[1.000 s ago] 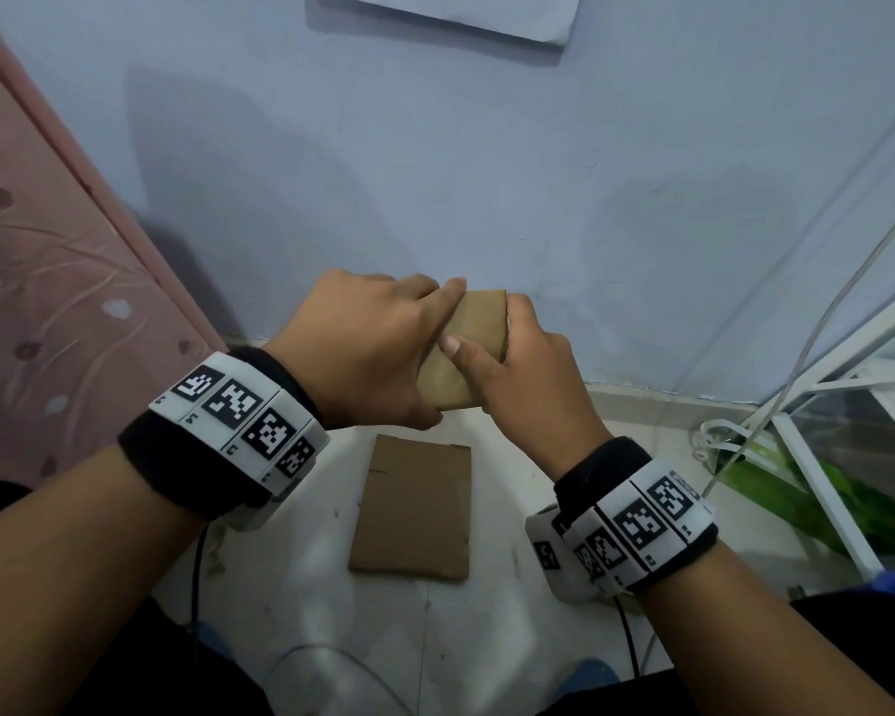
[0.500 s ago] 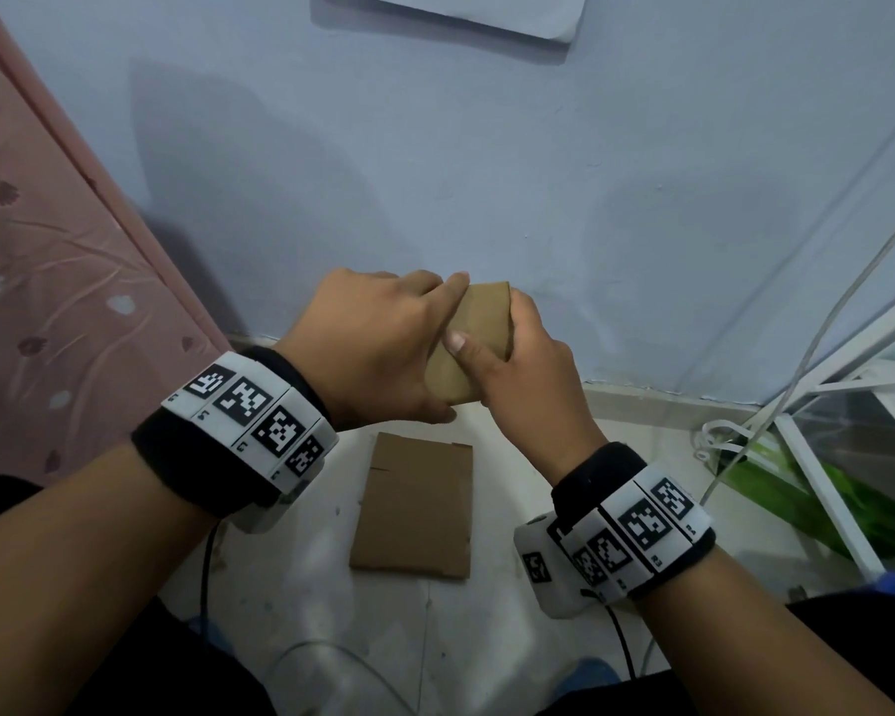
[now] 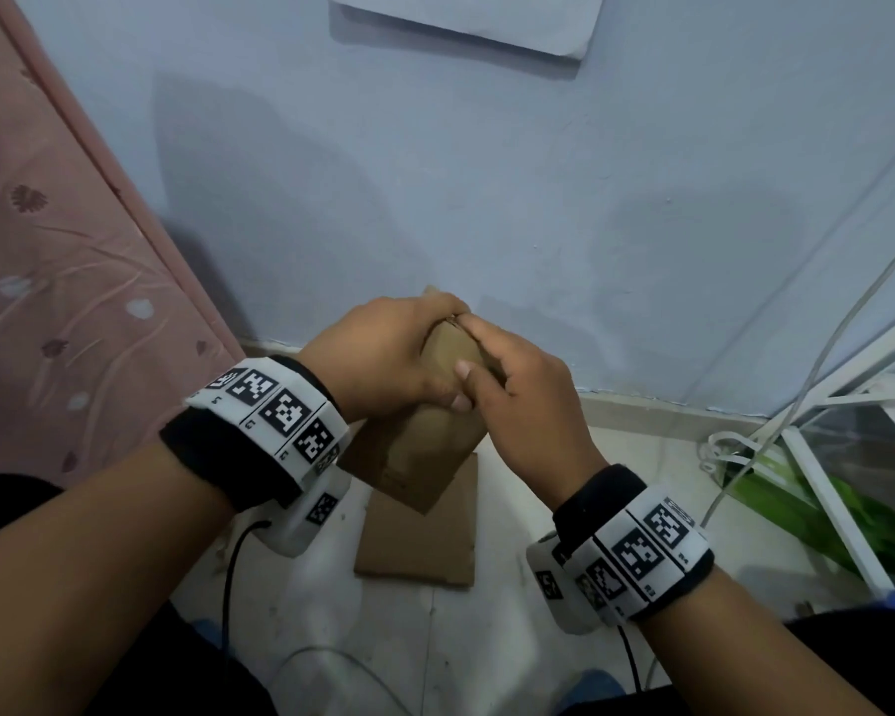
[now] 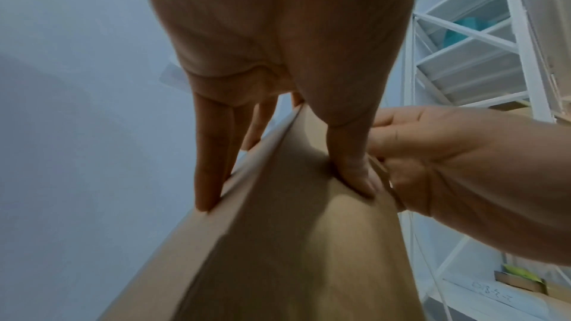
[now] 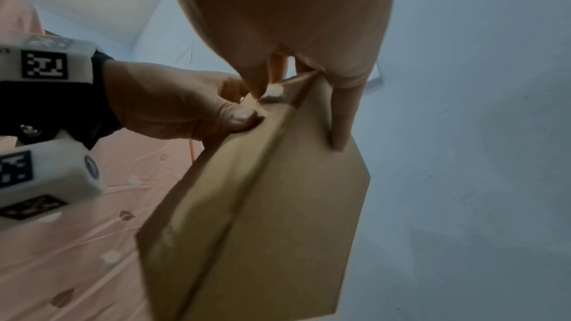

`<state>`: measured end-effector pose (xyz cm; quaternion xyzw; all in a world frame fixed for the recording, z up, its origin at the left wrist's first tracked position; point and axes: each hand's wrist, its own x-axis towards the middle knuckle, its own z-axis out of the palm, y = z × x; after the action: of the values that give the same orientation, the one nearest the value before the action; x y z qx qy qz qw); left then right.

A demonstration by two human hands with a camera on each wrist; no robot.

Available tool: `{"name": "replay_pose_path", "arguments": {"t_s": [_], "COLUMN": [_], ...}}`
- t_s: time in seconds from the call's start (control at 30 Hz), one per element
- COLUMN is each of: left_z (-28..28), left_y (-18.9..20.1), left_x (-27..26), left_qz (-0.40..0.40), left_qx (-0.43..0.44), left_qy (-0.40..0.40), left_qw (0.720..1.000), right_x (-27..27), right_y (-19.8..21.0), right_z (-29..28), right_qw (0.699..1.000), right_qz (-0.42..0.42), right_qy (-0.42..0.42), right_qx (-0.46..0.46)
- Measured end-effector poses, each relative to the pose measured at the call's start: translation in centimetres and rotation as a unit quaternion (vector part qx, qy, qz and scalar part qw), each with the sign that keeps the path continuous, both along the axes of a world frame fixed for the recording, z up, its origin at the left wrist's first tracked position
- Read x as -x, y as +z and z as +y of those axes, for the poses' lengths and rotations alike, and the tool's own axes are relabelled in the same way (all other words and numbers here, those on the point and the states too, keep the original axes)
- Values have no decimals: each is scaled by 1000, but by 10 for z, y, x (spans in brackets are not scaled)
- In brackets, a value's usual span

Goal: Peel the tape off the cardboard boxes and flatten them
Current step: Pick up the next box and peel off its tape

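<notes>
Plain brown cardboard box [image 3: 425, 447] against a pale blue wall [image 3: 487, 198]. Below, a flattened brown cardboard sheet [image 3: 419, 545] on whitish floor tiles [image 3: 487, 638]. At left, pink fabric [image 3: 47, 312] patterned with small white and dark brownish leaf-like motifs. On both wrists, black bands [image 3: 218, 457] topped with white blocks bearing black-and-white square markers [image 3: 285, 411]. At right, a white rack frame [image 3: 838, 509] over something bright green [image 3: 796, 503]. Above, a white sheet [image 3: 466, 15] on the wall.
</notes>
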<state>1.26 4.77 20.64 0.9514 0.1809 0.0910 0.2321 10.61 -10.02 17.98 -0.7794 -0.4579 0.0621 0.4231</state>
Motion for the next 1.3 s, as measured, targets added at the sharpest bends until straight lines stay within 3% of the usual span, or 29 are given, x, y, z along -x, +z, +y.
{"name": "replay_pose_path", "arguments": {"t_s": [0.17,0.33,0.43,0.5,0.57,0.77,0.93,1.1,1.3], "left_z": [11,9,6,5,4,9,5,1,4], "left_y": [6,4,-1,-4,-7,-10,-3,3,7], "left_x": [0,-2,-4,-6,-7,-7,-4,1,3], "left_qz": [-138,-256,-283,-290,-287,-247,-208,-127,-74], "left_qx": [117,214,193,186,189,180,127,-6,31], "left_qy": [99,176,213,222,220,208,202,154,125], "left_qw": [979,926,915,912,913,929,949,980,989], "right_x": [-2,-4,-6,-9,-12,-24,-35,-35,-32], "right_y": [11,2,-7,-4,-1,11,24,37,38], "right_z": [5,8,10,8,5,0,-7,-11,-12], "right_qw": [970,955,902,854,833,767,801,835,854], "right_qz": [193,243,374,485,537,594,556,502,472], "right_qy": [-92,-157,-215,-186,-134,-58,-31,-70,-78], "right_qx": [-118,-61,-29,8,-1,-235,-219,-213,-203]}}
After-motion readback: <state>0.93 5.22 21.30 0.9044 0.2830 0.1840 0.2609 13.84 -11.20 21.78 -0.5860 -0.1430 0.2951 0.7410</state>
